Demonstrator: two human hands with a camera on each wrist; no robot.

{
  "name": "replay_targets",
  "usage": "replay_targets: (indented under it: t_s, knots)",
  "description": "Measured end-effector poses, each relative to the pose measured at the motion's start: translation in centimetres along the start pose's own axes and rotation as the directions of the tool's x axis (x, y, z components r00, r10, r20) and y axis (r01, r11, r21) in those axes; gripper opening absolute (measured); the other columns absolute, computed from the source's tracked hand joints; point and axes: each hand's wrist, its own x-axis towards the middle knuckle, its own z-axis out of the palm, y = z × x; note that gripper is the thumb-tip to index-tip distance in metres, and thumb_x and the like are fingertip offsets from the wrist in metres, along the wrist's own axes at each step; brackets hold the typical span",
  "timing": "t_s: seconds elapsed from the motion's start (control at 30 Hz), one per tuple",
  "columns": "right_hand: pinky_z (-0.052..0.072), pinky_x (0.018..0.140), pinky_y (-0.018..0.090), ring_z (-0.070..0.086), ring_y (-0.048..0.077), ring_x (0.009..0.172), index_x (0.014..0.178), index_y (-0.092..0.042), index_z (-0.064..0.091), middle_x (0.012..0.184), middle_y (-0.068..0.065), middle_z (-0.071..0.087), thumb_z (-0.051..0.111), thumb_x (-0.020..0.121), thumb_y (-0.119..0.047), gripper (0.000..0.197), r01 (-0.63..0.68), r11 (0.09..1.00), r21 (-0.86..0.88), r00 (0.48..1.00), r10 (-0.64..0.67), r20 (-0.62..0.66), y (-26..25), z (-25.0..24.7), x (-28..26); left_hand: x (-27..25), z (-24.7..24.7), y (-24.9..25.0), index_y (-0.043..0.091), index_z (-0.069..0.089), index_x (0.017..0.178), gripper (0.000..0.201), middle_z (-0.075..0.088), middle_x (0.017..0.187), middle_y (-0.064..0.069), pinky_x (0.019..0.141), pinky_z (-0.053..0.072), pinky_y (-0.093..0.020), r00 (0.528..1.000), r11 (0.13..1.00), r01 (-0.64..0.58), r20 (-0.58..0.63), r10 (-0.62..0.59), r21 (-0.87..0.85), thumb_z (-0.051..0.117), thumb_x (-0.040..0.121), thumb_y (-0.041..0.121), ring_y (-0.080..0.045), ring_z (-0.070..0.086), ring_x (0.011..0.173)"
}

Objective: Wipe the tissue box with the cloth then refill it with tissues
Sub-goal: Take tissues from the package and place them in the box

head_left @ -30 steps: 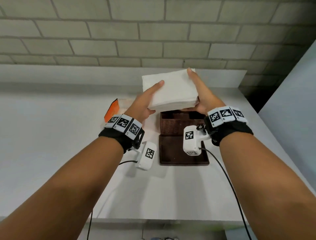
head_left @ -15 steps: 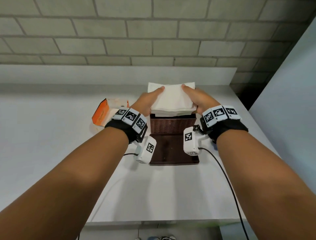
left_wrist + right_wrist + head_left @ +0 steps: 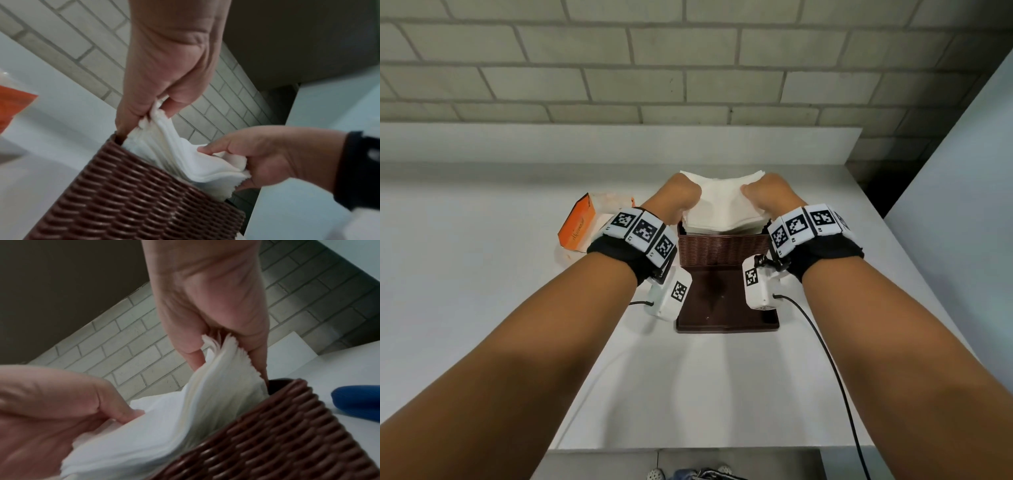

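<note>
Left hand (image 3: 677, 197) and right hand (image 3: 768, 195) pinch opposite edges of tissue stack (image 3: 722, 209), bowed, half inside brown woven tissue box (image 3: 722, 250) on white counter (image 3: 482, 274).

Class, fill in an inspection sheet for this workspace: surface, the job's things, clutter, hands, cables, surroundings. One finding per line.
Surface: white counter, no spills seen.
Job's things: white tissue stack partly inside the brown woven tissue box, its edges bent upward; box lid lies open in front; blue cloth lies beside the box.
Clutter: orange packet left of the box.
Hands: left hand and right hand each grip a side of the stack.
Cables: black cable trails from the right wrist camera over the counter edge.
Surroundings: grey brick wall behind.
</note>
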Motion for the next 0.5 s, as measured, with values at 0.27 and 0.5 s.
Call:
replay_targets:
  t_s: [0.27,0.5]
  knots:
    - [0.037,0.053,0.024,0.049,0.021,0.081,0.056,-0.009,0.037,0.059,0.001,0.041,0.052,0.091,-0.017,0.04,0.027,0.971,-0.236,0.999,-0.02,0.03,-0.16,-0.07,0.64,0.51,0.43,0.12,0.01,0.032,0.061,0.034,0.034,0.064,-0.004,0.046,0.027,-0.021,0.997,0.936,-0.037,-0.053,0.059,0.351,0.038,0.092,-0.003,-0.014,0.033,0.054]
    - [0.029,0.047,0.02,0.042,0.018,0.056,0.056,-0.008,0.039,0.061,0.004,0.04,0.044,0.091,-0.007,0.036,0.057,0.92,-0.388,0.99,-0.002,0.141,-0.65,0.7,0.55,0.6,1.04,0.26,0.007,0.036,0.062,0.032,0.055,0.08,-0.012,0.061,0.036,-0.028,0.995,0.86,-0.095,0.019,0.098,0.501,0.039,0.093,0.0,-0.033,0.059,0.096]
